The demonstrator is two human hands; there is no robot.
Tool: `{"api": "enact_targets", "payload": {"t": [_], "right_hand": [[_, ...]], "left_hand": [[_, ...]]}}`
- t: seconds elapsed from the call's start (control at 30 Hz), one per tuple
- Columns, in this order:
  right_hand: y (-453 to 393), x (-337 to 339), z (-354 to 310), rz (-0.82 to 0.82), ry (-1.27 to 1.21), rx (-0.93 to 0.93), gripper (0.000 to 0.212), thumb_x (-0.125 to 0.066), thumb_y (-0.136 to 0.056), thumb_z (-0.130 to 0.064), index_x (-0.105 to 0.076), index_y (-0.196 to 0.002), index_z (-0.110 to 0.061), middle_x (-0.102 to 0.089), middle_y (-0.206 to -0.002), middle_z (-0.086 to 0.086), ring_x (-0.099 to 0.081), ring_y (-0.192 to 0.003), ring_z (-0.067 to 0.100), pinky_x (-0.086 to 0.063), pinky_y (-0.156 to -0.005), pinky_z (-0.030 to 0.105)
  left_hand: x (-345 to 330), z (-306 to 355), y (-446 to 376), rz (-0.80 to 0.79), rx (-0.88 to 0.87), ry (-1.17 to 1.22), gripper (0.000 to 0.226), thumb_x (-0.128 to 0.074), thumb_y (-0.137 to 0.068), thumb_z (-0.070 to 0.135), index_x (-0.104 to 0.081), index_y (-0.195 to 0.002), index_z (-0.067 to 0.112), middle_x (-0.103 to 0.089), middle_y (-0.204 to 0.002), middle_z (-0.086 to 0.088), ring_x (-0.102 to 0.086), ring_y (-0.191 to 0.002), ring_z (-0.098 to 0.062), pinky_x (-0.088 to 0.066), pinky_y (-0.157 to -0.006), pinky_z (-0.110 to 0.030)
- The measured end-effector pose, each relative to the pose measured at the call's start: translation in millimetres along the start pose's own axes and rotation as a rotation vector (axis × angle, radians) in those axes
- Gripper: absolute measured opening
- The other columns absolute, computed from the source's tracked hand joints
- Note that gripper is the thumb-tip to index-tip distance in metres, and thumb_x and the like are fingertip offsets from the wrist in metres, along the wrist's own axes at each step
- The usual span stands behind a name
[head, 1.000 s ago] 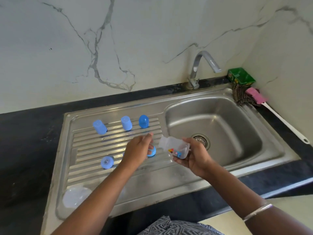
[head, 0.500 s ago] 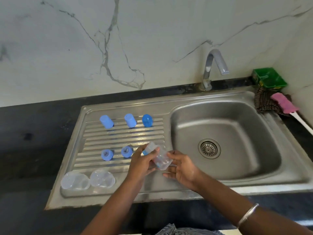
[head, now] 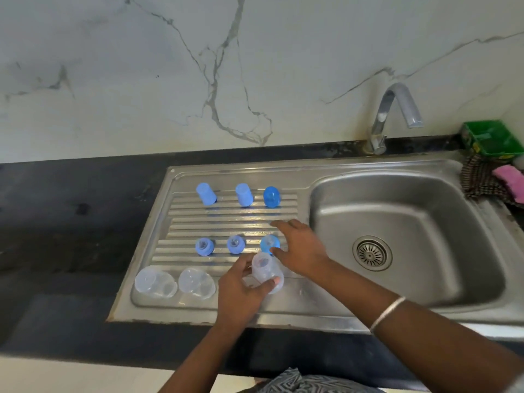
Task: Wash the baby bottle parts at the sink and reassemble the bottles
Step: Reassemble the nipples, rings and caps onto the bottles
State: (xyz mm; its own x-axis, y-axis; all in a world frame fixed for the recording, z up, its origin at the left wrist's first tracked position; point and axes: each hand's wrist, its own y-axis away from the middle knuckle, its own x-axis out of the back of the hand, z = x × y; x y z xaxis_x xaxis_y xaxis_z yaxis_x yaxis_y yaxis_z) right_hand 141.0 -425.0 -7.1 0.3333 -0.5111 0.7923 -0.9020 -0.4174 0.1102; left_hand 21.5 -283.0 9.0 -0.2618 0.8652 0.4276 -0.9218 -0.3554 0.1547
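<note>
Blue plastic caps (head: 205,194) and collars (head: 204,246) sit in rows on the steel drainboard (head: 232,217). Left hand (head: 241,290) fingers wrap one clear bottle (head: 266,272); right hand (head: 300,246) fingers spread, reaching. Washing looks done; every bottle is still unassembled.

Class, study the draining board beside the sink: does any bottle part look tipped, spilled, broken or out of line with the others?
Nothing looks broken or spilled. The parts sit in tidy rows; only the third clear plastic bottle body is off the board, held by the left hand, while the right hand reaches towards the rightmost blue collar.
</note>
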Motion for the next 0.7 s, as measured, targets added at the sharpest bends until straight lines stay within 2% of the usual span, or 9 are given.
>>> {"api": "enact_targets", "payload": {"t": [0.13,0.27,0.37,0.5,0.6,0.7], "right_hand": [[-24,-7,-14,-0.207,0.237,0.038,0.073,-0.068,-0.086,-0.039,-0.033,-0.15,-0.039,-0.047,-0.137,-0.001,-0.042,-0.127,0.027,-0.046,-0.101,0.041],[-35,-16,-20,-0.254,0.365,0.036,0.058,-0.067,-0.089,-0.032,-0.044,-0.142,-0.037,-0.049,-0.133,-0.001,-0.042,-0.125,0.026,-0.048,-0.095,0.039],[-34,-24,-20,-0.216,0.385,0.017,0.047,-0.063,-0.092,-0.026,-0.051,-0.135,-0.036,-0.051,-0.129,-0.003,-0.046,-0.123,0.024,-0.045,-0.088,0.034],[-17,-20,-22,-0.09,0.188,-0.014,0.049,-0.067,-0.088,-0.031,-0.052,-0.135,-0.031,-0.054,-0.123,0.0,-0.055,-0.115,0.022,-0.047,-0.085,0.031],[4,-6,-33,0.083,-0.039,-0.073,0.038,-0.076,-0.079,-0.028,-0.066,-0.116,-0.027,-0.062,-0.106,-0.003,-0.06,-0.093,0.015,-0.049,-0.082,0.027],[27,11,-47,0.068,-0.016,-0.003,0.032,-0.079,-0.076,-0.026,-0.07,-0.107,-0.024,-0.069,-0.102,-0.004,-0.064,-0.09,0.014,-0.052,-0.083,0.029]], "left_hand": [[8,-13,0,-0.045,-0.038,-0.035,0.053,-0.092,-0.064,0.028,-0.062,-0.103,0.046,-0.067,-0.104,0.033,-0.062,-0.1,0.009,-0.054,-0.076,-0.016],[14,-21,0,-0.078,-0.094,-0.062,0.054,-0.091,-0.06,0.039,-0.057,-0.1,0.053,-0.061,-0.106,0.042,-0.056,-0.104,0.017,-0.046,-0.076,-0.005],[19,-32,-2,-0.1,-0.124,-0.046,0.052,-0.084,-0.057,0.054,-0.056,-0.101,0.057,-0.061,-0.107,0.042,-0.056,-0.105,0.017,-0.049,-0.077,-0.008],[20,-44,-8,-0.146,-0.202,-0.064,0.052,-0.083,-0.061,0.053,-0.057,-0.105,0.058,-0.063,-0.109,0.039,-0.057,-0.107,0.014,-0.049,-0.083,-0.016],[21,-53,-11,-0.177,-0.248,-0.088,0.053,-0.084,-0.064,0.052,-0.056,-0.109,0.054,-0.063,-0.11,0.036,-0.056,-0.108,0.013,-0.05,-0.085,-0.019],[22,-58,-18,-0.194,-0.262,-0.083,0.053,-0.083,-0.063,0.053,-0.058,-0.109,0.048,-0.062,-0.11,0.036,-0.056,-0.106,0.014,-0.048,-0.083,-0.017]]}}
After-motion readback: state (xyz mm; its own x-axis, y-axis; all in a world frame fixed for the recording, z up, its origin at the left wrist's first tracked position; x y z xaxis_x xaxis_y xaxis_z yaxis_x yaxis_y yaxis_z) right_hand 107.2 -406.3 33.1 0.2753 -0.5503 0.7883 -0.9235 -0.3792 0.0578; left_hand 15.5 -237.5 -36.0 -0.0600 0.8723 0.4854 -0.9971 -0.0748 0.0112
